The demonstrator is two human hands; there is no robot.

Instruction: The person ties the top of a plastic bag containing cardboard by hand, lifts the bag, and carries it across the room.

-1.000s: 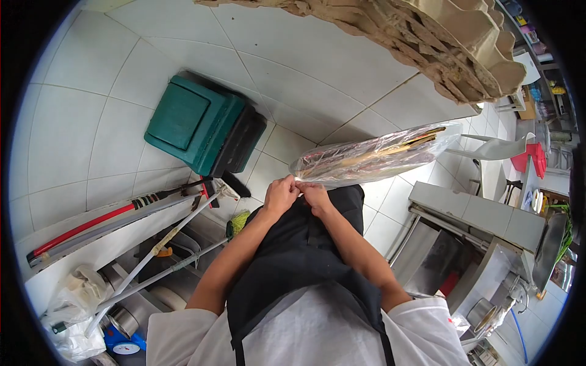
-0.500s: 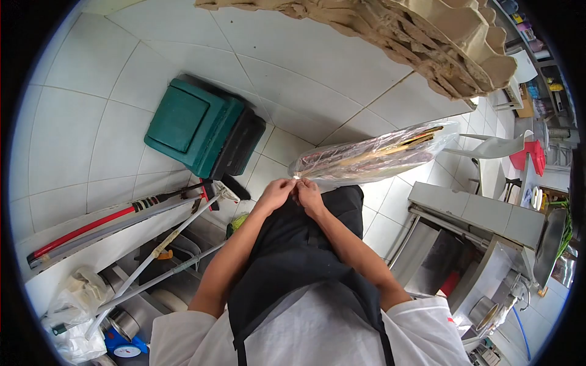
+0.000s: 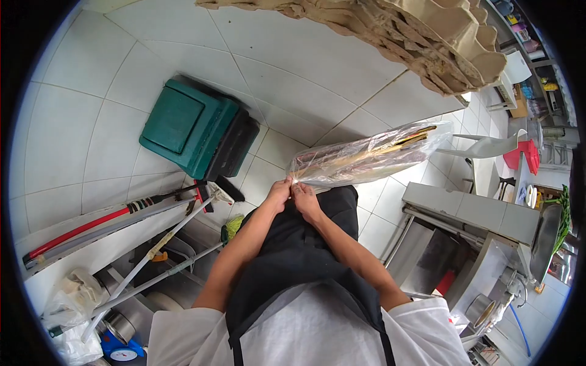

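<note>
A clear plastic bag (image 3: 360, 160) stretches up and to the right from my hands. Long, thin yellowish and dark pieces show through it, but their kind is hard to make out. Its near end is gathered into a narrow neck. My left hand (image 3: 279, 194) is closed, fingers pinching this neck from the left. Close beside it, my right hand (image 3: 304, 200) pinches the same gathered end from the right. The fingertips of both hands nearly meet, and some fingers are hidden. Below them is the black apron (image 3: 305, 262) on my body.
A green-lidded bin (image 3: 183, 125) stands against the tiled wall at left. Long-handled tools (image 3: 91, 232) lean lower left, above a blue scale (image 3: 121, 346). Stacked egg trays (image 3: 421, 43) jut in overhead. A metal counter (image 3: 464, 207) and white chair (image 3: 488, 146) are at right.
My hands have shifted slightly against each other at the bag's neck, with the right fingers now more spread along it. The whole view has moved a little; the bag stays in my grip.
</note>
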